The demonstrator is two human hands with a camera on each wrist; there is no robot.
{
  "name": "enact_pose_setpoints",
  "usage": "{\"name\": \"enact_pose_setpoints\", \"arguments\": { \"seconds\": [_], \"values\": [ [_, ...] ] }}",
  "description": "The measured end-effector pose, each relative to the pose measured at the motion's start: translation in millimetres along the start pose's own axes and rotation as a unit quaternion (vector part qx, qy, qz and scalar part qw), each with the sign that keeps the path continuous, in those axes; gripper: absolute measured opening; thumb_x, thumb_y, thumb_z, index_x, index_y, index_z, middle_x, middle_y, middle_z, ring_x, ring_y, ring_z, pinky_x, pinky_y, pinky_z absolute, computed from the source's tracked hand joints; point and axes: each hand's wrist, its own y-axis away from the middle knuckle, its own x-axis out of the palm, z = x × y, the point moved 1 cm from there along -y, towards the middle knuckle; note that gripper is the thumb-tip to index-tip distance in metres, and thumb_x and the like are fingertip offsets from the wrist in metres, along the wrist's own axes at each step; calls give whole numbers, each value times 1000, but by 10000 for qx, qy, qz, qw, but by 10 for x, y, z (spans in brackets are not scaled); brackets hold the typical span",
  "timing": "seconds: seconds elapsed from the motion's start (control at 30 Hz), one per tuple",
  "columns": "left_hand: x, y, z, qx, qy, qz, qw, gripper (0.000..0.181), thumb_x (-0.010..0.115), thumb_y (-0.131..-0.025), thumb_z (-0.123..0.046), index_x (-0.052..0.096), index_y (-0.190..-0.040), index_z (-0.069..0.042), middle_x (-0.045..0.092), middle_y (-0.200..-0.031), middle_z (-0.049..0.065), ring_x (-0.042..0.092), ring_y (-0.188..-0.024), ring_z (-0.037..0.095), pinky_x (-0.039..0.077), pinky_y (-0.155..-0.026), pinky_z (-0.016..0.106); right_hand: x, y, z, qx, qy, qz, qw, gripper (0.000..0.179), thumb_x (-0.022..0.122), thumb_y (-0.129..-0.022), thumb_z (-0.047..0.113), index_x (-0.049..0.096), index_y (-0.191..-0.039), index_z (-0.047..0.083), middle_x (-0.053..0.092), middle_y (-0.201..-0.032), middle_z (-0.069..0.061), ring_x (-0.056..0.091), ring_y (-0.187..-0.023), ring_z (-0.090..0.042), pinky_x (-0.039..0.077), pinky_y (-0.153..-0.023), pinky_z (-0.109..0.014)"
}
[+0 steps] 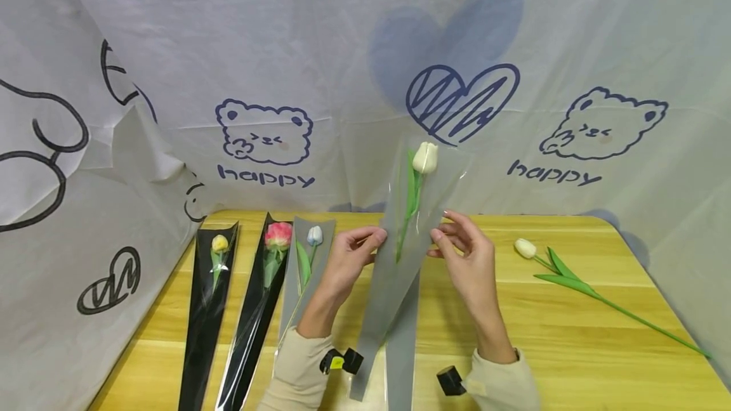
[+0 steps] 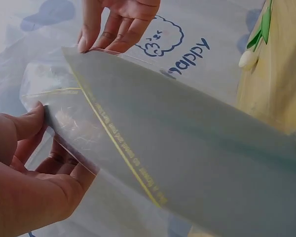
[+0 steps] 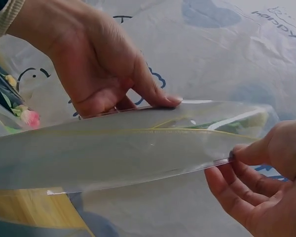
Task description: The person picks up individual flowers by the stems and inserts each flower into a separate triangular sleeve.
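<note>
A white tulip (image 1: 425, 158) with green leaves stands inside a grey and clear flower sleeve (image 1: 394, 278), raised and tilted over the table. My left hand (image 1: 351, 259) pinches the sleeve's left edge between thumb and fingers. On the opposite edge, the thumb and fingers of my right hand (image 1: 465, 259) pinch the film. Gold lettering runs along the grey film (image 2: 187, 163) in the left wrist view. The right wrist view shows the flower only faintly through the film. Beneath the raised sleeve lies another grey sleeve (image 1: 403, 354), partly covered by it.
On the left of the wooden table (image 1: 548, 335) lie a black sleeve with a yellow flower (image 1: 219, 244), one with a pink flower (image 1: 278, 235), and a grey one with a pale blue tulip (image 1: 315, 236). A loose white tulip (image 1: 525, 248) lies at right. A printed cloth (image 1: 354, 113) hangs behind.
</note>
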Motion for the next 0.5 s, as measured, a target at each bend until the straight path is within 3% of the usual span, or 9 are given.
{"name": "enact_pose_setpoints", "arguments": {
  "seconds": [0.13, 0.23, 0.4, 0.5],
  "values": [
    [0, -4, 6, -80, 9, 127, 9999, 25, 62, -101, -1, 67, -120, 15, 68, -112, 9, 65, -90, 8, 56, -77, 27, 7, 5, -7, -179, 68, -31, 9998, 38, 62, -95, -16, 59, -132, -13, 64, -102, -27, 68, -81, -10, 60, -67, -29],
    [-1, 4, 11, -192, -93, 529, 9984, 34, 63, -99, 1, 60, -131, 14, 66, -117, 14, 66, -97, 12, 56, -80, 28, 6, 7, 6, -349, 155, -241, 9990, 37, 63, -95, -14, 61, -132, -11, 65, -102, -23, 68, -81, -9, 59, -66, -28],
    [30, 8, 29, -248, -257, 1343, 9903, 63, 70, -93, 5, 44, -151, 0, 61, -135, 24, 64, -119, 31, 54, -93, 39, 7, 0, 8, -480, 134, -496, 9975, 35, 64, -95, -13, 64, -129, -11, 66, -100, -22, 67, -81, -10, 58, -65, -25],
    [71, 6, 32, -239, -299, 1514, 9877, 75, 75, -89, 6, 39, -153, -10, 61, -135, 25, 64, -119, 35, 54, -93, 44, 15, -3, -10, -439, 131, -469, 9978, 33, 64, -95, -13, 64, -128, -11, 65, -100, -24, 67, -81, -9, 58, -65, -24]
  ]
}}
